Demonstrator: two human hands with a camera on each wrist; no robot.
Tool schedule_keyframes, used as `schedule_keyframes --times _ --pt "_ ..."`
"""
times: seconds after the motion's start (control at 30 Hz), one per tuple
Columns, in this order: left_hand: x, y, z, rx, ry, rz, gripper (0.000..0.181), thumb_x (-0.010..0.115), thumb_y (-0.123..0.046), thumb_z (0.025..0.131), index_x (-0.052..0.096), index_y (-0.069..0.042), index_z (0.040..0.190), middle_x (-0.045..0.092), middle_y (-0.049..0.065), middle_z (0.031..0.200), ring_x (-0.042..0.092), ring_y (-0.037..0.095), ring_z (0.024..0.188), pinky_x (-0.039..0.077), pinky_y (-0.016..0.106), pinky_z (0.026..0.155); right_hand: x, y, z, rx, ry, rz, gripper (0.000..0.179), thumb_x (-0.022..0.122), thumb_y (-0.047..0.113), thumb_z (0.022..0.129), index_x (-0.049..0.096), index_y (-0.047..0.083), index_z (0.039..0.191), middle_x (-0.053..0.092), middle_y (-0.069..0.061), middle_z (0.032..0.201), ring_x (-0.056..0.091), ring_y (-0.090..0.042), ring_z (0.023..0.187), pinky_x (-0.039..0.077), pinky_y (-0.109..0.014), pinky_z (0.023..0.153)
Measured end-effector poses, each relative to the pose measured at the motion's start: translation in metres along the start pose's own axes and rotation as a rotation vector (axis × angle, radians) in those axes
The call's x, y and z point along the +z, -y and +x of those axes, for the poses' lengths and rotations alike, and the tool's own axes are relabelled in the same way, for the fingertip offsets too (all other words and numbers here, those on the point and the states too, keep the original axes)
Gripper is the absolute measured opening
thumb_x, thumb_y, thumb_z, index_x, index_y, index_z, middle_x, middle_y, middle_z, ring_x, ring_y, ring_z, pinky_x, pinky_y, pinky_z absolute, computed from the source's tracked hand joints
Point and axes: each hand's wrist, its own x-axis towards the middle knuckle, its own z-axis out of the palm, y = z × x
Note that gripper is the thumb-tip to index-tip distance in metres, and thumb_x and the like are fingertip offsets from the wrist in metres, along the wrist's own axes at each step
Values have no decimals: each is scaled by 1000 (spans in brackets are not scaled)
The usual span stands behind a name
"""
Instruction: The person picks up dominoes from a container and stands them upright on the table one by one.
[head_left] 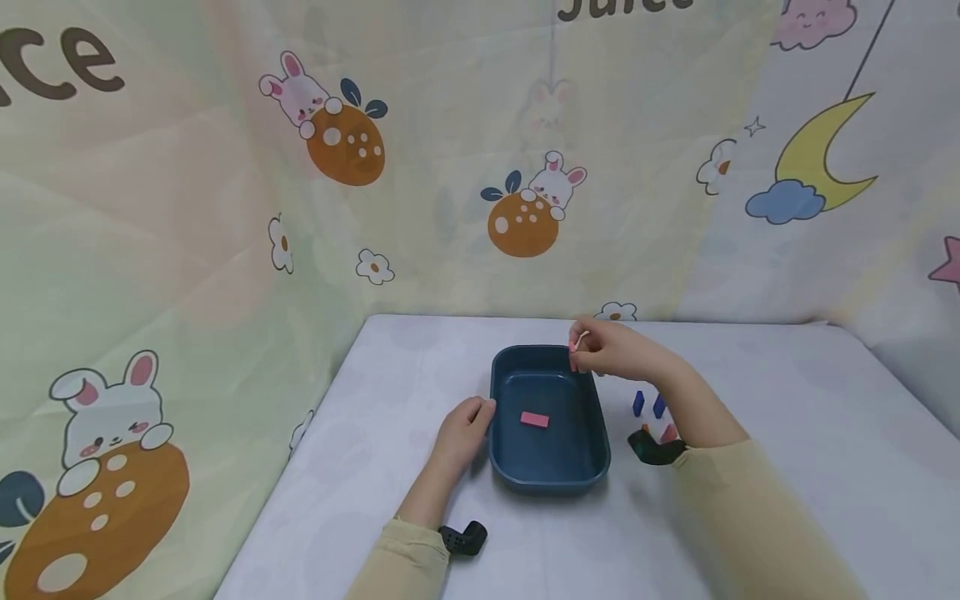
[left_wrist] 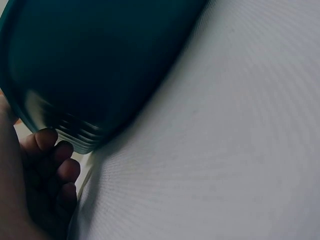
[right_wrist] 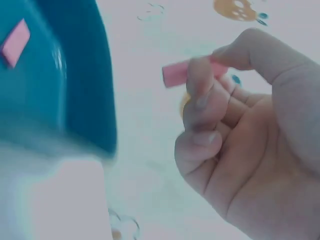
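A dark blue rectangular tray [head_left: 555, 475] stands on the white table, a pink block [head_left: 535, 420] lying flat inside it. At the tray's left rim my left hand [head_left: 463, 429] holds the edge; in the left wrist view its curled fingers [left_wrist: 68, 170] sit against the outer wall. My right hand [head_left: 611, 348] pinches a second pink block [right_wrist: 176, 74] between thumb and fingertips, raised by the tray's far right corner. The right wrist view shows this block apart from the tray wall [right_wrist: 95, 75], one end sticking out past the fingers.
Right of the tray, two blue blocks [head_left: 638, 403] stand on the table under my right forearm. Nearer me are a pink block [head_left: 669, 433] and a small orange piece, partly covered by the black wrist camera [head_left: 656, 450]. A printed cloth hangs behind the table.
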Motion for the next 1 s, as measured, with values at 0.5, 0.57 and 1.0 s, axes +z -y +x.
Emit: schedule_keyframes --times 0.5,0.57,1.0 --pt "1 1 2 -5 -3 21 38 47 -51 100 62 -19 85 58 0 80 54 17 74 45 32 67 -31 -77 -123 -32 -132 -48 21 61 16 98 49 11 114 62 -6 88 56 -17 74 48 -27 63" --pt "1 1 2 -10 -2 22 38 47 -51 100 63 -19 85 58 0 80 54 17 74 45 32 67 -31 -89 -134 -21 -152 -36 21 61 15 98 49 11 115 60 -6 88 55 -18 72 46 -26 61" --pt "2 0 2 -20 -1 34 38 46 -52 100 63 -21 86 59 -1 82 55 17 76 46 32 68 -25 -144 -153 64 -98 55 26 61 18 98 46 8 118 61 -12 93 56 -20 74 47 -28 62"
